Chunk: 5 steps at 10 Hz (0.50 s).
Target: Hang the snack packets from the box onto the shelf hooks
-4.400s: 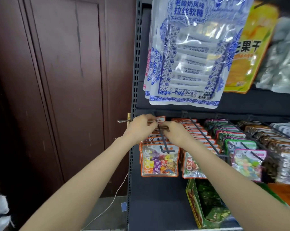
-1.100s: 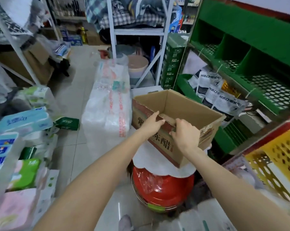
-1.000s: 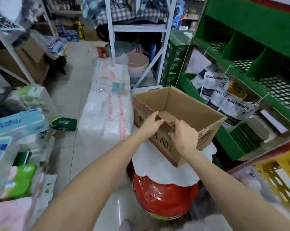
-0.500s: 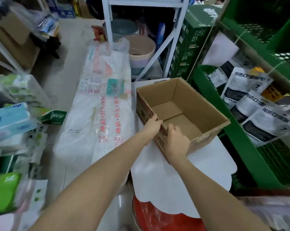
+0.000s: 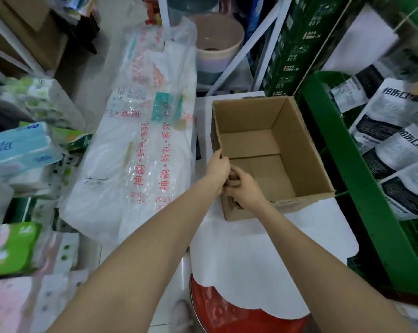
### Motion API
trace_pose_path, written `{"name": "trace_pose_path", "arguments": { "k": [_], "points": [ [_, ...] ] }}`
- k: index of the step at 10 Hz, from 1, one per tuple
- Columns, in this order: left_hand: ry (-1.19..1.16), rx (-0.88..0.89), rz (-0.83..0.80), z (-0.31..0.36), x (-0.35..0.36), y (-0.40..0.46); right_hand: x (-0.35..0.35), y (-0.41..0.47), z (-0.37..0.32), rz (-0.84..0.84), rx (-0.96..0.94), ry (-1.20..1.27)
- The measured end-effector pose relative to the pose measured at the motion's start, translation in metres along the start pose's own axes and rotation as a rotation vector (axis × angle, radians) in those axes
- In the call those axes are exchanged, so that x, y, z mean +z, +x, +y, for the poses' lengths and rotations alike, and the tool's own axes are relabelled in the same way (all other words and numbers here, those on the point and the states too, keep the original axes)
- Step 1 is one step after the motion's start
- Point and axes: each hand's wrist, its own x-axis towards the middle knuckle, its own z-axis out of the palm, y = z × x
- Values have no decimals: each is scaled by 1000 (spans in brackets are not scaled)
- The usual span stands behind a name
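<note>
Left of the left hand [image 5: 217, 169], a clear plastic-wrapped bundle [image 5: 140, 150] bears red characters, 神韵·系列 and 纤礼·系列, in two lines along its length; its smaller print is blurred. Right of the right hand [image 5: 245, 188], white and black pouches [image 5: 395, 138] on the green rack carry large dark characters, cut off, and a 7. The green cartons [image 5: 292, 46] beyond show white print too small to read

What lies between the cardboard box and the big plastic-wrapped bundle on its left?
In the head view, only a strip of white sheet separates the cardboard box from the plastic-wrapped bundle.
</note>
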Motion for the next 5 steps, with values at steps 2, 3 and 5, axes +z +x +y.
{"name": "trace_pose_path", "arguments": {
  "k": [2, 3, 5],
  "points": [
    [126, 7, 70, 5, -3, -1, -4, 7, 1, -102, -17, 51],
    [223, 35, 114, 4, -6, -13, -13, -2, 2, -75, 25, 63],
    [121, 177, 178, 6, -21, -59, -35, -49, -19, -19, -87, 43]
  ]
}}
